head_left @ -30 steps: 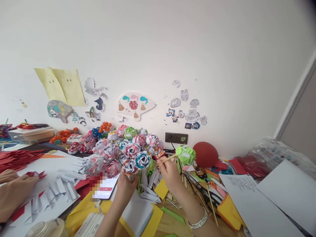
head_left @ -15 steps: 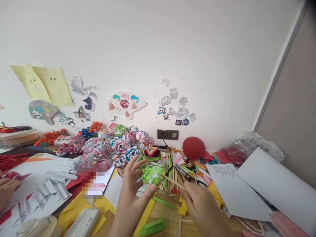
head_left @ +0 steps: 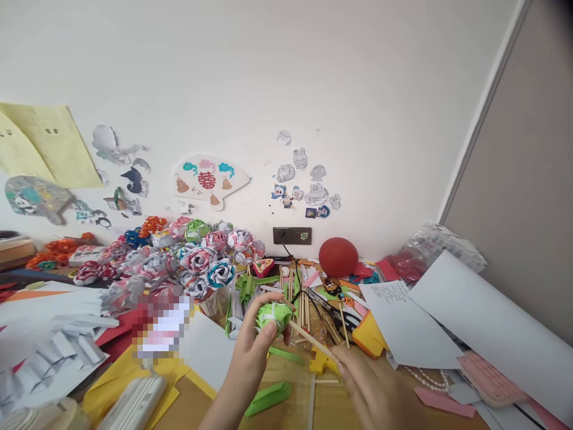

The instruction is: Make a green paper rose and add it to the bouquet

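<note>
A green and white paper flower (head_left: pixel 276 316) is cupped by the fingers and thumb of my left hand (head_left: pixel 254 334). A thin wooden stick (head_left: pixel 313 340) runs from the flower down to my right hand (head_left: pixel 364 373), which is closed around its lower end. Below them on the table lie a folded green paper strip (head_left: pixel 268 398) and a yellow plastic piece (head_left: pixel 321 360). Several loose wooden sticks (head_left: pixel 305 307) are spread behind the flower.
A heap of finished paper roses (head_left: pixel 201 260) stands at the back left. Scissors (head_left: pixel 353 322), a red balloon (head_left: pixel 338 257) and white sheets (head_left: pixel 416 328) are on the right. A white power strip (head_left: pixel 134 403) and a blurred-out phone (head_left: pixel 165 328) lie left.
My left hand's spread fingers have closed around the green flower. My right hand still grips the stick. The view has turned to the right, and another person's hand has left the left edge.
</note>
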Motion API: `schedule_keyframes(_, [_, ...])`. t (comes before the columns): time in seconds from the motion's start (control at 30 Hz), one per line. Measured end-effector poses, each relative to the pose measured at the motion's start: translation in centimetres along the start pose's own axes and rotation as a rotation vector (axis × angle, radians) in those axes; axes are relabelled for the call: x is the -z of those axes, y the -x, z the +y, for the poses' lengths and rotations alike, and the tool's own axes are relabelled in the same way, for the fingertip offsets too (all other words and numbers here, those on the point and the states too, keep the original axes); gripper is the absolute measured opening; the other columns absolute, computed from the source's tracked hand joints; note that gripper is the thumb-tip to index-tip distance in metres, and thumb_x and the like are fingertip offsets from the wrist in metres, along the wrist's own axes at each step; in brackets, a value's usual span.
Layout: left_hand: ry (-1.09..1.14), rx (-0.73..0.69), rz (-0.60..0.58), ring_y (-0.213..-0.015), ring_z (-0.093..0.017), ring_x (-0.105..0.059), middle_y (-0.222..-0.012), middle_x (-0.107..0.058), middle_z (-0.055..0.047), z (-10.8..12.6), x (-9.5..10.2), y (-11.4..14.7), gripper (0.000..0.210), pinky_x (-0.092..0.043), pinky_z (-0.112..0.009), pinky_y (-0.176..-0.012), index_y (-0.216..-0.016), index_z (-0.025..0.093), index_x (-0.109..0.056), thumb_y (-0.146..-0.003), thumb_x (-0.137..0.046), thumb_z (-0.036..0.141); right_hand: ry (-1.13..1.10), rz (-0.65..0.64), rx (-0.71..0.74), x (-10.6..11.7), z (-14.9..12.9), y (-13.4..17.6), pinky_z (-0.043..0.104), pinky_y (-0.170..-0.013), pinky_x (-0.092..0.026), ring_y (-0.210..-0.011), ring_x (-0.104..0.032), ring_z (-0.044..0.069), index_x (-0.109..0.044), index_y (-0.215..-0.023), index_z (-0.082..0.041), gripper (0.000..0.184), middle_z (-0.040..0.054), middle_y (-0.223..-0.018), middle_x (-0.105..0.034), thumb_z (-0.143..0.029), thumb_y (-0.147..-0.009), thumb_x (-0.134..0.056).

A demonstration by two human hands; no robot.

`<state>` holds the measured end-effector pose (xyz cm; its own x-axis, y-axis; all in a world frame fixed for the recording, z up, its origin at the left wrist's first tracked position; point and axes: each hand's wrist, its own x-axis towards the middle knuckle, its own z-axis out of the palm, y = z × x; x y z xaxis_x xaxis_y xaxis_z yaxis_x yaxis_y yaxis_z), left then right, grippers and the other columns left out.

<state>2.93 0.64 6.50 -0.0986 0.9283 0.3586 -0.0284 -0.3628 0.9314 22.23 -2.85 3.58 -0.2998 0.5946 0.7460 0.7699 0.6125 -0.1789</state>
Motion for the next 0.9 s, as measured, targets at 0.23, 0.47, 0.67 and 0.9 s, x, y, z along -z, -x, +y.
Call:
schedule_keyframes(0.23, [0.302,0.051,-0.125,-0.07,-0.018,-0.056,-0.094,-0.06,-0.007,-0.1,-0.2,0.0,0.041,-0.047,-0.03,-0.059,-0.098,0.021,-0.057,-0.069,-0.061,0.049,0.143,-0.026,0.152,1.5,0.0,0.2,0.022,-0.048,-0.05,-0.058,-0.065,0.016,-0.062,-0.108,-0.015,0.034,0.0081,-0.074,-0.069,-0.012,-0.09,-0.034])
schedule_keyframes(0.47, [0.19,0.099,-0.144,-0.066,-0.017,-0.057,-0.097,-0.057,-0.005,-1.3,-0.1,-0.2,0.048,-0.05,-0.032,-0.059,-0.113,0.026,-0.052,-0.07,-0.065,0.043,0.339,0.03,0.21,2.1,0.2,-0.4,0.027,-0.045,-0.048,-0.053,-0.061,0.017,-0.064,-0.108,-0.015,0.039,0.0068,-0.063,-0.064,-0.006,-0.088,-0.032])
schedule_keyframes(0.67, [0.151,0.102,-0.062,-0.076,-0.02,-0.058,-0.1,-0.058,-0.007,-1.6,-0.4,0.0,0.049,-0.05,-0.031,-0.066,-0.111,0.023,-0.053,-0.069,-0.067,0.043,0.302,0.036,0.176,2.1,0.1,-0.2,0.025,-0.047,-0.047,-0.057,-0.063,0.017,-0.063,-0.109,-0.014,0.037,0.0081,-0.066,-0.065,-0.006,-0.088,-0.034])
schedule_keyframes(0.9, [0.061,0.079,-0.058,-0.095,-0.026,-0.055,-0.112,-0.055,-0.01,-2.6,-0.1,-0.5,0.049,-0.051,-0.03,-0.065,-0.111,0.023,-0.055,-0.068,-0.07,0.04,0.263,-0.024,0.118,1.3,0.4,0.4,0.024,-0.04,-0.042,-0.047,-0.06,0.016,-0.062,-0.1,-0.014,0.04,0.0061,-0.062,-0.065,-0.005,-0.086,-0.026])
